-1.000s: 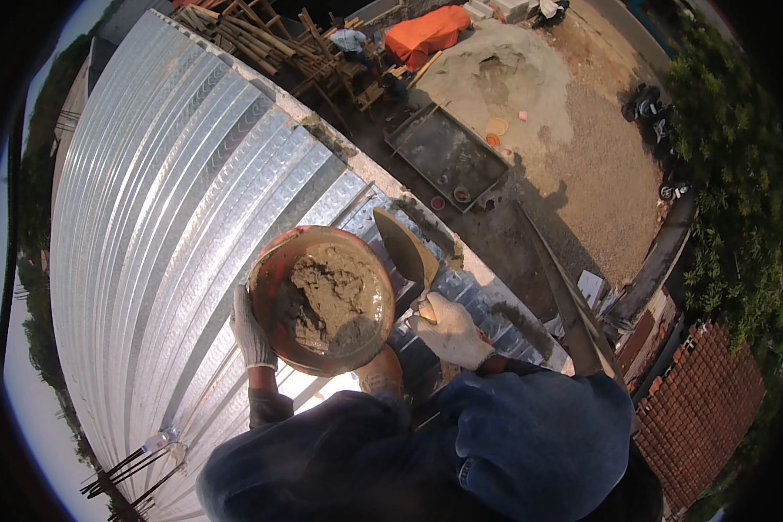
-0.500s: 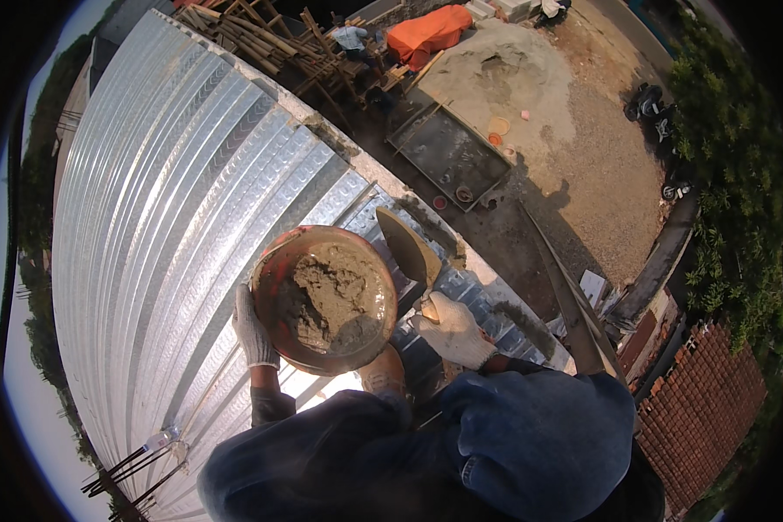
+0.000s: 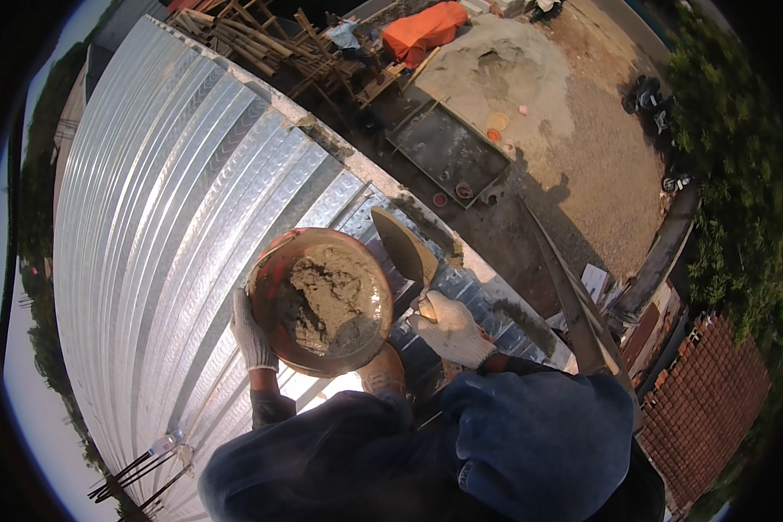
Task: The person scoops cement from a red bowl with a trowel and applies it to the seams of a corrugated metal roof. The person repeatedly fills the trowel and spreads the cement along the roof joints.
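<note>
Head view: we log both hands gloved in pale knit, forearms rising from the lower edge. Left hand (image 3: pixel 254 337) stands nearly upright, fingers together, clasping the left side of a bowl (image 3: pixel 268 294); what bears it underneath we cannot tell. Right hand (image 3: pixel 452 332) reaches inward and up-left, fist curled round the handle of a trowel (image 3: pixel 402 247). Bowl: round, reddish inside, mud-smeared rim, part-filled with lumpy grey-brown mortar (image 3: pixel 326 287), wet at the edge. We place it beyond our bent knees (image 3: pixel 531 426), over ribbed metal decking (image 3: pixel 183 209); its mouth faces up. Trowel: tan, leaf-shaped blade just right of the bowl, long axis diagonal, tip pointing forward and left.
</note>
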Motion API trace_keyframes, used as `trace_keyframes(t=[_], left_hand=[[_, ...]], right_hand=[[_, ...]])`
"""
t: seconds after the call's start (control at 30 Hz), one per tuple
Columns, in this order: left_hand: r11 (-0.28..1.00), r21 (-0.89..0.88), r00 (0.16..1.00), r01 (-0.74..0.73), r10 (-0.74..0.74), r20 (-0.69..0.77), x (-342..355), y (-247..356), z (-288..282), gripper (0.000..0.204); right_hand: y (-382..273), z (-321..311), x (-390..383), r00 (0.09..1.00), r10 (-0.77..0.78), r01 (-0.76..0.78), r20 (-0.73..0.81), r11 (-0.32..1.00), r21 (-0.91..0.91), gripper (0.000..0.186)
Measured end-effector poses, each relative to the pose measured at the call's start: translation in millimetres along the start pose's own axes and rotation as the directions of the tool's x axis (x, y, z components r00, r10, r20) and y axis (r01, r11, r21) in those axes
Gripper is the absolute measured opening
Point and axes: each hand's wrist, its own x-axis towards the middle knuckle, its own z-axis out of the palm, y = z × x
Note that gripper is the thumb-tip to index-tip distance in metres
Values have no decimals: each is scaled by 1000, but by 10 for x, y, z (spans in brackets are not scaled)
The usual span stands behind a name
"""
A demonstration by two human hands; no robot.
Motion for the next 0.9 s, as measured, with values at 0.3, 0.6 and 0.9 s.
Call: trace_keyframes(t=[0.3, 0.6, 0.9], left_hand=[[999, 31, 1000, -12, 12, -5, -15, 31, 16, 45], [1000, 10, 1000, -2, 2, 3, 18, -13, -19, 45], [1000, -2, 1000, 2, -2, -24, -36, 18, 76, 45]], right_hand=[[44, 10, 7, 1000, -8, 8, 6, 1000, 10, 42], [10, -9, -6, 1000, -11, 11, 2, 1000, 17, 41], [2, -31, -11, 1000, 3, -4, 11, 999, 46, 42]])
